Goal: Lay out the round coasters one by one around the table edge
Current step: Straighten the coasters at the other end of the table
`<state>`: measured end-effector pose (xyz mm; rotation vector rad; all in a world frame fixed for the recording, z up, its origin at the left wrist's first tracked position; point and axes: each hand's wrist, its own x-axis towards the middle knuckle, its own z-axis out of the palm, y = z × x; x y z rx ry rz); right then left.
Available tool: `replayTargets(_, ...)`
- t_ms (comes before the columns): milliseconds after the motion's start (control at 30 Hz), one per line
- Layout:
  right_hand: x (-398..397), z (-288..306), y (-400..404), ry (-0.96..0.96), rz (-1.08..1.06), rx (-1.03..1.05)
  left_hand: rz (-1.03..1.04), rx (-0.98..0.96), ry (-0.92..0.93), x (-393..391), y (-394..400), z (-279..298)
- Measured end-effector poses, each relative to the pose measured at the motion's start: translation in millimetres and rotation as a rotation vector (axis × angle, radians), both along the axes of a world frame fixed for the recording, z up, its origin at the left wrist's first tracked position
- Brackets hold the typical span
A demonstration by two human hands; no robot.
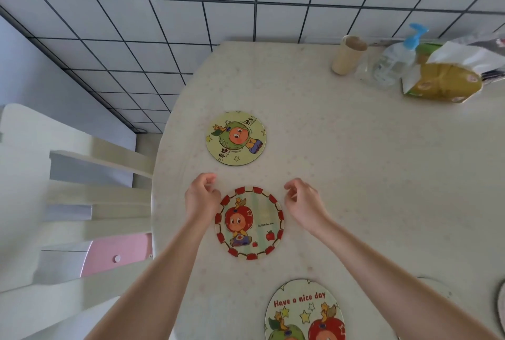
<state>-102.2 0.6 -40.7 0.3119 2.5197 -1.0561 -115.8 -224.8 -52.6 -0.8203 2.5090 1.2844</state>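
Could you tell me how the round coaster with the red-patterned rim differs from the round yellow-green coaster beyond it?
The red-rimmed coaster shows a red apple character; the yellow-green coaster shows a green one. The red-rimmed one lies between both hands, left hand and right hand; the yellow-green one lies farther off, unattended. Both are round and flat on the table.

Light: bright, soft, even daylight.
Shadows: faint, diffuse under both forearms.
Glare: none strong; table (355, 175) pale, slightly washed.
Distortion: wide-angle bending of wall tiles (164, 11).
Blur: chair (68, 203) smeared at left edge.

Three coasters (249, 223) along table (355, 175) edge
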Motion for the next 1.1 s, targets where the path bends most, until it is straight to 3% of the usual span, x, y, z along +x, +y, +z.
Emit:
replayTargets(233,-96,8,-14,0.038,0.080,0.013,0.244,0.145,-0.013,-43,12,10)
replayTargets(433,-162,7,-36,0.030,0.076,0.018,0.334,0.216,-0.013,-61,23,9)
replayTargets(800,-213,-5,-55,-0.110,0.001,-0.060,0.620,0.418,0.005,-84,26,1)
replayTargets(1100,-213,-9,-37,-0.125,-0.259,-0.339,0.468,0.331,0.173,-137,16,11)
